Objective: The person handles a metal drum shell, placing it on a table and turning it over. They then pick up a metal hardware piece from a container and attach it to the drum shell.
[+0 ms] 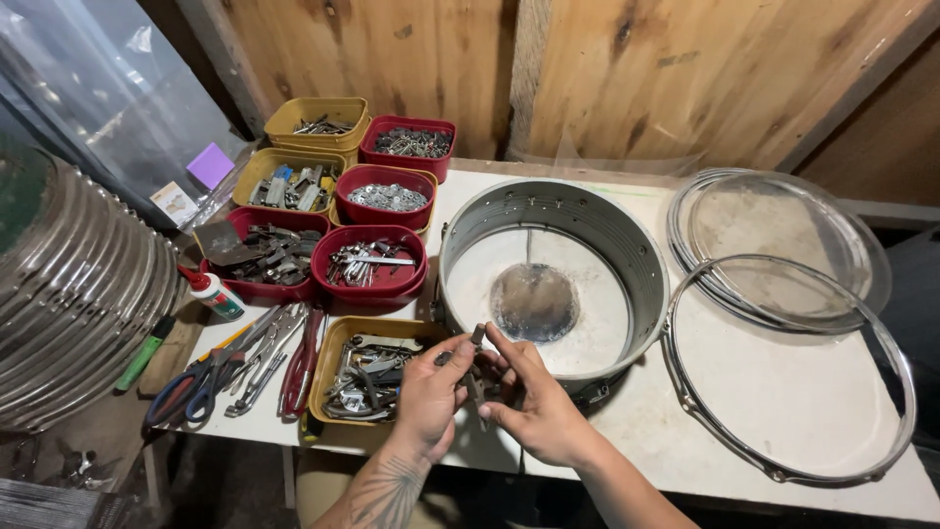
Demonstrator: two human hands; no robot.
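Observation:
My left hand point(429, 392) and my right hand point(534, 400) meet at the table's front edge, both pinching small metal hardware pieces point(474, 364), one a short rod sticking up. They hover just in front of a grey metal drum shell point(646, 279) lying flat on the white table point(783, 392). The shell's near wall is partly hidden behind my fingers.
Left of my hands stands a yellow tray of metal parts point(333, 367), with more red and yellow trays point(377, 284) behind. Scissors and pliers point(250, 362) lie at the left edge. A metal hoop point(906, 392) and clear drum heads point(862, 245) lie right. Stacked chrome hoops point(69, 294) sit far left.

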